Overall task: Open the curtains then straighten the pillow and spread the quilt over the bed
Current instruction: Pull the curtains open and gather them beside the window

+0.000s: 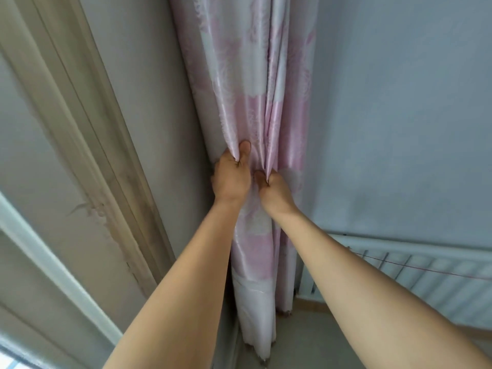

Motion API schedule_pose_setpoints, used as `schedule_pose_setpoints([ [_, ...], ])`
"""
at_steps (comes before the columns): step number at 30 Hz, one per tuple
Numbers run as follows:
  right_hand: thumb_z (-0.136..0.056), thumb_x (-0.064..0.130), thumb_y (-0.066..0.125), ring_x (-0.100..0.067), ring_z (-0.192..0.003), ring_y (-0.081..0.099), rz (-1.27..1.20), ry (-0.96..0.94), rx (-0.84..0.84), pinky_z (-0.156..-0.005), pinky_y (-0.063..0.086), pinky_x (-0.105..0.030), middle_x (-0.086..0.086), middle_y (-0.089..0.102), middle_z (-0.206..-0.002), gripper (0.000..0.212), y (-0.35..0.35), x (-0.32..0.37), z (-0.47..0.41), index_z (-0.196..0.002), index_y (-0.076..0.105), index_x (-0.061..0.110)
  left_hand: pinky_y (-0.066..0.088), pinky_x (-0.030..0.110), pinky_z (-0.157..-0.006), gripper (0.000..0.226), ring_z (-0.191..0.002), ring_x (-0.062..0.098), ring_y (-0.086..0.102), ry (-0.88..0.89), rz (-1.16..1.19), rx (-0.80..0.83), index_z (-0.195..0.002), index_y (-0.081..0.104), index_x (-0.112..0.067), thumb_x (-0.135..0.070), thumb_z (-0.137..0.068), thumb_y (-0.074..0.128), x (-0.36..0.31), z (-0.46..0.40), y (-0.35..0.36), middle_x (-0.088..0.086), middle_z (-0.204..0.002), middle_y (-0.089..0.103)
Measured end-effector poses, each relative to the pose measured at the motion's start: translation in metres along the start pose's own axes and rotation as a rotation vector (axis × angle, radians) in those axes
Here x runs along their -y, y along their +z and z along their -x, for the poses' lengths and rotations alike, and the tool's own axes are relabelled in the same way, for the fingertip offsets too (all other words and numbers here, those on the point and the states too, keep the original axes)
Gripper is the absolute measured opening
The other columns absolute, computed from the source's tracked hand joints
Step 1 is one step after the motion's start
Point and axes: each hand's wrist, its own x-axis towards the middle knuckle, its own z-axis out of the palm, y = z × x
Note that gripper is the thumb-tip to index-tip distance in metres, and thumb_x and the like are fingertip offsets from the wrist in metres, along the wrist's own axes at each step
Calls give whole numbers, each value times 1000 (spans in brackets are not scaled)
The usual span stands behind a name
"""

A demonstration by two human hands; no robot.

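Curtain point(247, 75) hangs bunched into a narrow column of pink and white folds, running from twelve o'clock down to about six o'clock, pressed into the corner between the window frame point(87, 145) at nine o'clock and the wall point(399, 115) at three o'clock; it looks already drawn to the side, so the opening step seems all but done, though the other curtain, if there is one, is out of view. Left hand point(231, 177) pinches a fold at the curtain's left edge, thumb up against the cloth and fingers curled behind it; right hand point(271, 190) sits just beside it, slightly lower, thumb and fingers closed on a centre pleat; both hands appear to be gathering or tidying the folds rather than pulling the cloth further. Radiator point(426, 272) stands at four o'clock, with a thin cord point(426, 267) strung across it. Pillow, quilt and bed are nowhere in view; straightening the pillow and spreading the quilt are judged still to come, so most of the task is left.
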Motion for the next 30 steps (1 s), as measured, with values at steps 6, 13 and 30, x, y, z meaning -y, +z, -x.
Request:
schedule_pose_setpoints([
  [6, -92, 47, 38, -24, -108, 63, 43, 28, 27, -97, 49, -42, -2, 67, -117, 45, 1, 11, 34, -129, 54, 26, 42, 47, -98, 51, -122, 30, 45, 95, -377, -28, -123, 54, -2, -46, -99, 43, -22, 36, -29, 14, -127, 51],
  [13, -99, 44, 39, -36, -111, 58, 245, 59, -16, -93, 47, -39, -16, 61, -121, 43, -4, 18, 69, -129, 52, 17, 45, 42, -87, 49, -108, 37, 57, 58, -492, 16, -122, 56, -9, -50, -99, 42, -29, 69, -51, 11, -127, 50],
  [30, -94, 20, 54, -26, -137, 31, 158, 156, -178, -112, 29, -36, -10, 32, -148, 61, -32, -4, 195, -149, 27, 15, 50, 36, -95, 88, -100, 19, 56, 174, -4, -100, -152, 15, -21, -17, -84, 71, 10, 189, -49, 3, -145, 19],
])
